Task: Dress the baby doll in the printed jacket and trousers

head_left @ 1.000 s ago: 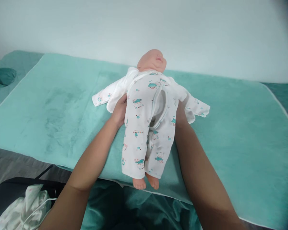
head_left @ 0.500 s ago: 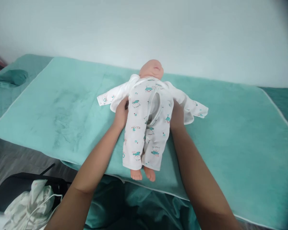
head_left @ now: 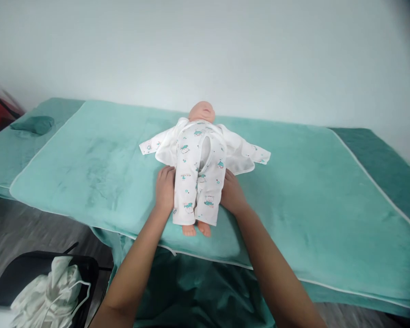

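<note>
A baby doll [head_left: 201,111] lies on its back on a teal towel [head_left: 89,168], head toward the wall, bare feet near the front edge. It wears white printed trousers [head_left: 198,187] and an open white printed top spread out to both sides. My left hand [head_left: 165,189] rests against the left trouser leg, fingers together and pressed to the cloth. My right hand [head_left: 231,193] lies against the right trouser leg in the same way. Whether either hand pinches the fabric is hidden.
The towel covers a teal-sheeted bed [head_left: 379,155] against a pale wall. A small teal pillow [head_left: 34,124] sits at the far left. At the lower left, a black bin [head_left: 27,278] holds crumpled white printed cloth [head_left: 51,291] on a grey floor.
Both hands have slid down from the doll's waist to beside its lower legs. The view has pulled back, so the doll looks smaller and farther away.
</note>
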`<state>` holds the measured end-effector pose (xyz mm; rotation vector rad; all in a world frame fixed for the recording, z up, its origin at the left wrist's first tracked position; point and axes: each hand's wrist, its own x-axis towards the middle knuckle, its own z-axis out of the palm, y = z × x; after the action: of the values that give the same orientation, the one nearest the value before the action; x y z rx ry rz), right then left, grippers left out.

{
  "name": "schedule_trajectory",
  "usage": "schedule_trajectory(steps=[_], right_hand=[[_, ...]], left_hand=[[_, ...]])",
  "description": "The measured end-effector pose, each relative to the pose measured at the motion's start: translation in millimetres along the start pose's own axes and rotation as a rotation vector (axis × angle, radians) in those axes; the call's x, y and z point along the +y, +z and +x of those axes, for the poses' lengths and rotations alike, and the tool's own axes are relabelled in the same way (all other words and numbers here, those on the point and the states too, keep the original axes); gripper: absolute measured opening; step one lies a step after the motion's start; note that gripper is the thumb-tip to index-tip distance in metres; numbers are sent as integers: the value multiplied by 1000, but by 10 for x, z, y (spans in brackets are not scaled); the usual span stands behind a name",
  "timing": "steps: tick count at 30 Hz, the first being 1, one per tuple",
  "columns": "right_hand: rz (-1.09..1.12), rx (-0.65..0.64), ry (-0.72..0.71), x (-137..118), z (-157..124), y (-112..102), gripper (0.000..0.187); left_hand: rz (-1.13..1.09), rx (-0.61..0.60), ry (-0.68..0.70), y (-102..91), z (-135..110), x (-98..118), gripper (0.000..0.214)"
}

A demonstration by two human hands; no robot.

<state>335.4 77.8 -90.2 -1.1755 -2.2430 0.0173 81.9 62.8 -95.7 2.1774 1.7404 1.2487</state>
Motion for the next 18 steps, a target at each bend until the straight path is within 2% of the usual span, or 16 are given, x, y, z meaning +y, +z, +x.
schedule_trajectory(steps=[5, 9, 13, 18], right_hand=[[-142, -63, 103, -69, 60, -23, 24], [-213, -81, 189, -113, 130, -19, 23], [-102, -44, 204, -76, 127, -19, 21], [127, 54, 136, -67, 2, -86, 24]], left_hand=[[19, -37, -10, -33, 0, 19, 24], [17, -51, -22, -48, 14, 39, 28], [-34, -43, -93, -74, 5, 62, 28], [-74, -48, -124, -103, 5, 91, 25]])
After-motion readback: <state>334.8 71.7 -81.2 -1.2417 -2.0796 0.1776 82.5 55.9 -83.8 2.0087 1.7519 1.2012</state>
